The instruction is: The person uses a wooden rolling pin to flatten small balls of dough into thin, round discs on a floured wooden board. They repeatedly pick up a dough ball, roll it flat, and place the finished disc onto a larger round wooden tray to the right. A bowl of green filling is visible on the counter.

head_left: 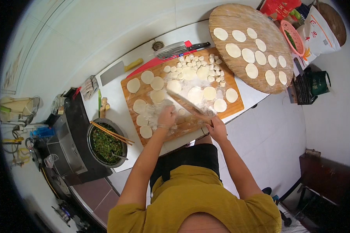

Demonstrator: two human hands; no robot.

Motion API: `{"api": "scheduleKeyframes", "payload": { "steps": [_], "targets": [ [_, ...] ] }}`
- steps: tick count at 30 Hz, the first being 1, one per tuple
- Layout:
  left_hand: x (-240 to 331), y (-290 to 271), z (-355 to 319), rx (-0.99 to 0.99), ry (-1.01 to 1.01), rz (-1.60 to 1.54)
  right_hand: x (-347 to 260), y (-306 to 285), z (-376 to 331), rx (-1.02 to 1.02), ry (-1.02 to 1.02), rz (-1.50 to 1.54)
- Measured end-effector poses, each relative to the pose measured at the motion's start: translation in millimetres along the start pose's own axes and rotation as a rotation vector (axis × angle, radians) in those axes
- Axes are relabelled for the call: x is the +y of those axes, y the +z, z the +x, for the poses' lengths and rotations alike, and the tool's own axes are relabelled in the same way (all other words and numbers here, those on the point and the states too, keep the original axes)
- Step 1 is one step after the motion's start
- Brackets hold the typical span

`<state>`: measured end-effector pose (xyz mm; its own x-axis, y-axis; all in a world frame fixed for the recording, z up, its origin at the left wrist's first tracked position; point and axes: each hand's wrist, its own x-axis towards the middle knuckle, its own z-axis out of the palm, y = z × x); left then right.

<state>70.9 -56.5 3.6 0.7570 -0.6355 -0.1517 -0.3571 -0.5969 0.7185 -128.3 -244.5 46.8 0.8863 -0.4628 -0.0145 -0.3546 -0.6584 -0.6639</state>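
Observation:
On the floury wooden board [237, 101], my right hand [217, 130] grips the near end of a wooden rolling pin [191, 106], which slants away to the far left. My left hand [167, 117] is closed low over the flour, left of the pin; a pale blur at its fingertips hides what it holds, if anything. A small dough piece [181, 112] lies close to the pin, between the hands. Flat round dough wrappers [139, 106] are spread along the board's left side, with more at the right. Several small dough lumps [200, 59] cluster at the far edge.
Behind the board lie a cleaver [112, 73] and a knife with a black handle [198, 47]. To the left stands a bowl of chopped green filling [107, 143] with chopsticks [112, 133] across it. A round woven tray [231, 29] at far right carries several wrappers.

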Motion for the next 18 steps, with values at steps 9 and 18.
{"api": "scheduleKeyframes", "payload": {
  "steps": [9,18],
  "targets": [
    [-14.1,-10.3,-3.6,0.077,0.249,0.433,4.4,25.0,64.2,-0.042,-0.317,-0.363],
    [-15.6,-2.2,-46.1,0.031,0.184,0.528,-9.8,32.0,24.4,-0.063,-0.231,-0.453]
  ]
}}
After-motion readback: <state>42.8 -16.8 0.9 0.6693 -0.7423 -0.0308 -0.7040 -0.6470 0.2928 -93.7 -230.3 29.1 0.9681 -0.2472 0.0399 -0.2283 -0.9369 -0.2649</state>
